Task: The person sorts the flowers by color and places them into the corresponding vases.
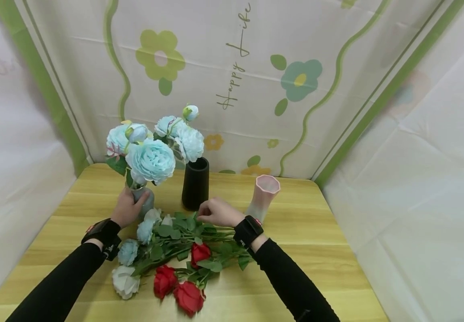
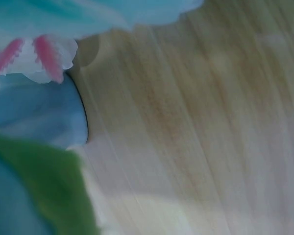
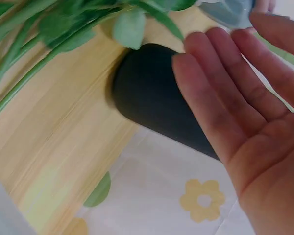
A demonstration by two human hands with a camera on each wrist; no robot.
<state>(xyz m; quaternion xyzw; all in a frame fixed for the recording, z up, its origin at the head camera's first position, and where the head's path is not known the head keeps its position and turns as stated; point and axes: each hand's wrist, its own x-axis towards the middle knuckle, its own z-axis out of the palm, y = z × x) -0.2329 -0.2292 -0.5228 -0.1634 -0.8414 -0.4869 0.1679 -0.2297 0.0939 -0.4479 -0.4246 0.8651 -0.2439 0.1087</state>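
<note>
My left hand (image 1: 126, 208) grips a small grey-blue vase (image 1: 147, 204), thumb across its near side. Light-blue artificial peonies (image 1: 151, 160) with a bud stand in that vase; the left wrist view shows its smooth side (image 2: 39, 110) under the petals. My right hand (image 1: 220, 212) hovers by the foot of a tall black vase (image 1: 195, 185), above green stems. In the right wrist view the right hand's loosely bent fingers (image 3: 225, 83) hold nothing and overlap the black vase (image 3: 154, 95). More blue peonies (image 1: 189, 141) rise behind the black vase's rim.
Stems and leaves (image 1: 175, 243) lie across the table (image 1: 296, 268), with red roses (image 1: 189, 297), a white rose (image 1: 125, 282) and blue blooms (image 1: 128, 252). A pink-and-white fluted vase (image 1: 265, 192) stands right of my right hand. A flower-printed curtain (image 1: 223, 134) closes off the back.
</note>
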